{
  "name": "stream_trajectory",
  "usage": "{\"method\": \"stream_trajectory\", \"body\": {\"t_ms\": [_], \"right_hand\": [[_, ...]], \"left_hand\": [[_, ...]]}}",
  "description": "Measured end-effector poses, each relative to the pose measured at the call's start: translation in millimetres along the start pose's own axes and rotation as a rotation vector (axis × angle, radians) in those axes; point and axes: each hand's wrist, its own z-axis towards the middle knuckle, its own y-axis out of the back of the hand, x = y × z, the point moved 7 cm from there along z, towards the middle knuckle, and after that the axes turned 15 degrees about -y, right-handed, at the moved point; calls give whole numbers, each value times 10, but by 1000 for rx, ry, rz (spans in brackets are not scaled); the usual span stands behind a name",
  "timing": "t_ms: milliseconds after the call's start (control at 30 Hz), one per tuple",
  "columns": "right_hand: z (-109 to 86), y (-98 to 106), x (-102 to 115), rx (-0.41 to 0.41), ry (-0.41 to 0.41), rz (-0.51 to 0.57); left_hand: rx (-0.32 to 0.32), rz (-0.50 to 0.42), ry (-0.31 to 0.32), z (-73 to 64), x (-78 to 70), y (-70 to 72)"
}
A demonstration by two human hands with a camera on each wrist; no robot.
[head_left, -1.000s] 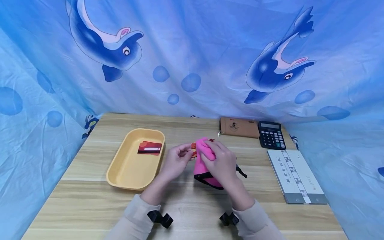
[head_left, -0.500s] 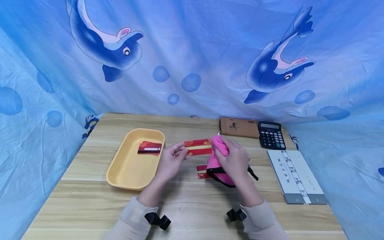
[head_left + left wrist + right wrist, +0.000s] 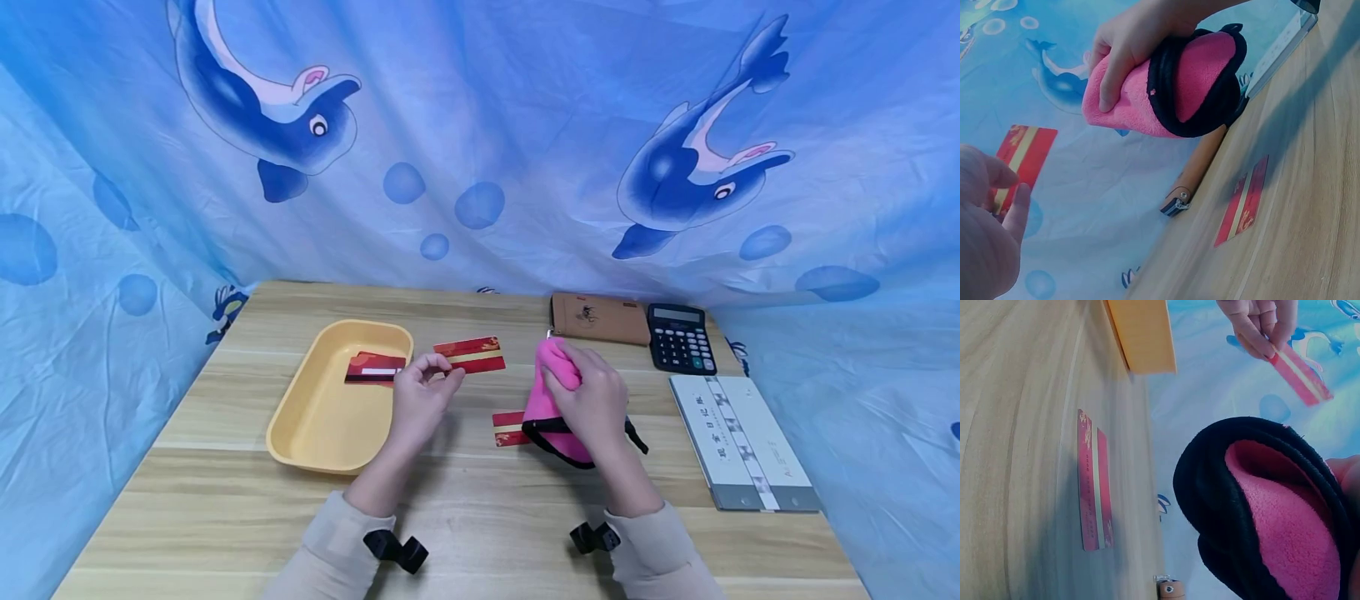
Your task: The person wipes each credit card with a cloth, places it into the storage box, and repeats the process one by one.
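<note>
Between the fingertips of my left hand (image 3: 420, 408) is the end of a red card (image 3: 480, 357) with a gold stripe, raised over the table near the tray's right side. My right hand (image 3: 596, 404) grips a pink fleece pouch (image 3: 542, 407) by its bunched end, holding it up off the table. The pouch's black-trimmed mouth hangs toward me, and the right wrist view looks into its pink lining (image 3: 1285, 525). On the table lies another red and gold card (image 3: 1242, 201), partly covered by the pouch in the head view.
A yellow tray (image 3: 330, 433) on the left holds red cards (image 3: 372, 367). At the back right are a brown wallet (image 3: 611, 321) and a black calculator (image 3: 675, 337). A white and grey booklet (image 3: 742, 442) lies at the right edge.
My left hand has drawn the card away from the pouch and moved left toward the tray. The right hand has shifted right with the pouch, and the card on the table has come into sight.
</note>
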Motion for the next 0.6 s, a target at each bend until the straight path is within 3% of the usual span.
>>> {"method": "stream_trajectory", "body": {"t_ms": [167,300,467,600], "right_hand": [[-5,5,-6,-9,1,8],[-6,1,-29,-13,2,16],[-3,2,-46,-15,4,23],[1,7,-51,-16,1,30]], "left_hand": [[-43,-109,38,-14,7,4],[-48,-118,80,-20,39,-10],[-27,-79,101,-29,76,-20],[3,-163,82,-25,70,-55]]}}
